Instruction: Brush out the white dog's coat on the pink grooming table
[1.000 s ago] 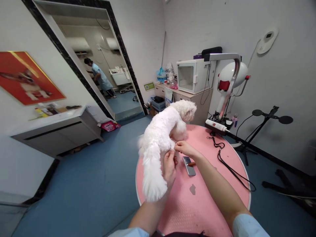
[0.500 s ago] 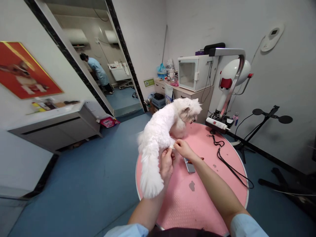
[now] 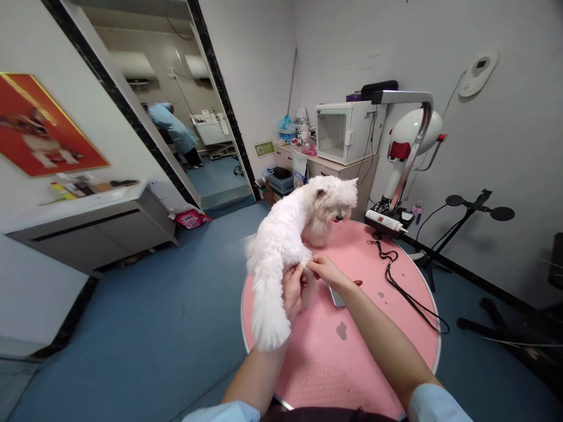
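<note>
A white, fluffy dog (image 3: 285, 225) stands on a round pink table (image 3: 325, 363), its tail toward me and its head turned to the right. Beside the tail, my left hand (image 3: 294, 288) is closed at the dog's hind leg, fingertips pinched together on the fur. My right hand (image 3: 324, 269) meets it from the other side, thumb and fingers pinching the leg's fur too. What lies between the fingertips is too small to see clearly. Under my right forearm lies a flat silvery tool (image 3: 336, 296) with a brown handle, partly hidden.
A black leash (image 3: 402, 287) hangs over the table's right edge. Behind it stand a metal grooming arm (image 3: 424, 129), a white bottle (image 3: 383, 221) and a black stand (image 3: 468, 220). A white cabinet (image 3: 336, 135) is at the back. Through the doorway, a person (image 3: 176, 129) bends over.
The dog has turned its head back toward me and lowered it. Both hands stay at the hind leg, with my right fingers shifted slightly. The person in the doorway has bent lower.
</note>
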`<state>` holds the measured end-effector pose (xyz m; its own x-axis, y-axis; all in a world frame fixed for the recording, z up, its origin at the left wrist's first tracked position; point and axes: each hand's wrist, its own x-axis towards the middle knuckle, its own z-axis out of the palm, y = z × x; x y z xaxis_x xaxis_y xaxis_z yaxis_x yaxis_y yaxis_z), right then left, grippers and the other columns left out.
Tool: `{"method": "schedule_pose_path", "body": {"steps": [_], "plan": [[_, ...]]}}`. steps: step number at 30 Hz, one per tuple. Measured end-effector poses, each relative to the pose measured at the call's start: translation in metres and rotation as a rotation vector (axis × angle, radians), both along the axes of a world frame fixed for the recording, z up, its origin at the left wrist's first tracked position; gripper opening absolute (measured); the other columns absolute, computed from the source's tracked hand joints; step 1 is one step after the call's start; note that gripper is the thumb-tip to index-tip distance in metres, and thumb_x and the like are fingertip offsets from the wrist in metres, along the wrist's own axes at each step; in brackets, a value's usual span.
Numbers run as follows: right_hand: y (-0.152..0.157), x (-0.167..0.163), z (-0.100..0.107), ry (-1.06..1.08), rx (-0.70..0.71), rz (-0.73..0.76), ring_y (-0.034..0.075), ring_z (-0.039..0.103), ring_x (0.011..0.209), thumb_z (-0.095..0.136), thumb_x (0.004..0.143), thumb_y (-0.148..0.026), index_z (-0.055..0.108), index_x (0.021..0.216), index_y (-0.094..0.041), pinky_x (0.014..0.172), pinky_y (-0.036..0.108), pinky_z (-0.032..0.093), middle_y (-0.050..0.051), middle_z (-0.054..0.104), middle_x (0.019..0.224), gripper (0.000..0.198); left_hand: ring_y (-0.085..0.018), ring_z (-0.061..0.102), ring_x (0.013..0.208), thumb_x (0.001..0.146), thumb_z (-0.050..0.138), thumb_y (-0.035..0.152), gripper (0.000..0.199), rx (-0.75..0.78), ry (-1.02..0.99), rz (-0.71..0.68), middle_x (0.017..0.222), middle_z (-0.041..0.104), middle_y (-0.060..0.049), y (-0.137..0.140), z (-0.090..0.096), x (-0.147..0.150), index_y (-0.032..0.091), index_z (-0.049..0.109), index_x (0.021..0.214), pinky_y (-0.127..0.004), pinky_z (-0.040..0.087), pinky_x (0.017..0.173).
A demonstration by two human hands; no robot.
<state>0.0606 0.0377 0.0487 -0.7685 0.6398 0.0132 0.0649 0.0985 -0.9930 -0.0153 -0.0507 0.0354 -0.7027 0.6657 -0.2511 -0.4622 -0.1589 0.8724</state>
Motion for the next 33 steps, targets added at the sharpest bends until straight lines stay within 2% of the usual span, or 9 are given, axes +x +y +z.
{"method": "schedule_pose_path", "body": {"steps": [7, 12, 14, 16, 19, 21, 25, 28, 33], "plan": [[0.0, -0.013, -0.006, 0.078, -0.068, -0.201, 0.008, 0.034, 0.053, 0.05, 0.061, -0.034, 0.041, 0.055, -0.02, 0.049, 0.022, 0.026, -0.006, 0.04, 0.054, 0.018, -0.004, 0.037, 0.043, 0.047, 0.082, 0.035, 0.04, 0.109, -0.106, 0.072, 0.045, 0.044, 0.01, 0.01, 0.007, 0.002, 0.016, 0.051, 0.064, -0.018, 0.028, 0.042], [0.003, -0.018, -0.007, 0.108, -0.153, -0.218, 0.009, 0.033, 0.051, 0.05, 0.059, -0.032, 0.042, 0.054, -0.021, 0.047, 0.023, 0.025, -0.006, 0.039, 0.051, 0.014, -0.006, 0.039, 0.044, 0.058, 0.074, 0.034, 0.029, 0.017, -0.038, 0.076, 0.047, 0.045, 0.008, 0.005, 0.009, 0.0, 0.017, 0.052, 0.065, -0.02, 0.031, 0.045], [0.005, -0.018, -0.008, 0.111, -0.219, -0.175, 0.009, 0.033, 0.048, 0.048, 0.059, -0.033, 0.041, 0.053, -0.022, 0.046, 0.023, 0.026, -0.006, 0.038, 0.049, 0.015, -0.008, 0.044, 0.048, 0.064, 0.069, 0.032, 0.021, -0.066, 0.181, 0.066, 0.05, 0.05, 0.005, -0.007, 0.012, 0.0, 0.017, 0.055, 0.065, -0.022, 0.036, 0.049], [0.007, -0.016, -0.009, 0.123, -0.277, -0.143, 0.009, 0.03, 0.046, 0.047, 0.059, -0.032, 0.037, 0.051, -0.022, 0.044, 0.024, 0.026, -0.007, 0.034, 0.047, 0.016, -0.011, 0.052, 0.055, 0.069, 0.064, 0.028, 0.013, -0.114, 0.536, 0.016, 0.057, 0.057, 0.002, -0.022, 0.02, 0.0, 0.017, 0.06, 0.066, -0.025, 0.042, 0.056], [0.012, -0.015, -0.008, 0.169, -0.318, -0.128, 0.008, 0.025, 0.046, 0.047, 0.059, -0.031, 0.034, 0.051, -0.023, 0.044, 0.024, 0.023, -0.008, 0.029, 0.047, 0.017, -0.016, 0.061, 0.073, 0.082, 0.053, 0.023, 0.016, -0.065, 1.093, -0.154, 0.076, 0.068, -0.003, -0.033, 0.049, -0.004, 0.019, 0.068, 0.08, -0.029, 0.047, 0.07], [0.017, -0.016, -0.005, 0.2, -0.325, -0.123, 0.008, 0.023, 0.047, 0.049, 0.059, -0.03, 0.034, 0.051, -0.022, 0.045, 0.024, 0.021, -0.008, 0.028, 0.047, 0.019, -0.018, 0.063, 0.084, 0.089, 0.045, 0.018, 0.024, -0.094, 1.385, -0.171, 0.088, 0.071, -0.005, -0.025, 0.071, -0.012, 0.019, 0.069, 0.091, -0.032, 0.048, 0.08], [0.025, -0.022, 0.0, 0.258, -0.311, -0.123, 0.008, 0.024, 0.047, 0.054, 0.061, -0.031, 0.036, 0.048, -0.022, 0.045, 0.024, 0.02, -0.007, 0.031, 0.046, 0.024, -0.028, 0.06, 0.091, 0.084, 0.054, 0.015, 0.017, -0.46, 2.035, -0.37, 0.085, 0.07, -0.012, 0.009, 0.095, -0.029, 0.014, 0.071, 0.08, -0.042, 0.045, 0.082], [0.023, -0.028, -0.003, 0.329, -0.271, -0.193, 0.009, 0.033, 0.049, 0.054, 0.064, -0.033, 0.043, 0.051, -0.021, 0.048, 0.024, 0.027, -0.005, 0.041, 0.05, 0.021, -0.03, 0.057, 0.091, 0.082, 0.056, 0.014, 0.016, -0.618, 2.209, -0.344, 0.083, 0.068, -0.013, 0.021, 0.092, -0.036, 0.014, 0.071, 0.078, -0.043, 0.043, 0.08], [-0.001, -0.038, -0.023, 0.41, -0.148, -0.42, 0.015, 0.049, 0.063, 0.055, 0.069, -0.035, 0.06, 0.071, -0.019, 0.06, 0.027, 0.039, 0.0, 0.058, 0.067, 0.017, -0.027, 0.054, 0.091, 0.086, 0.052, 0.017, 0.019, -0.644, 2.177, -0.106, 0.085, 0.067, -0.01, 0.01, 0.086, -0.04, 0.017, 0.069, 0.077, -0.042, 0.041, 0.081]]}}
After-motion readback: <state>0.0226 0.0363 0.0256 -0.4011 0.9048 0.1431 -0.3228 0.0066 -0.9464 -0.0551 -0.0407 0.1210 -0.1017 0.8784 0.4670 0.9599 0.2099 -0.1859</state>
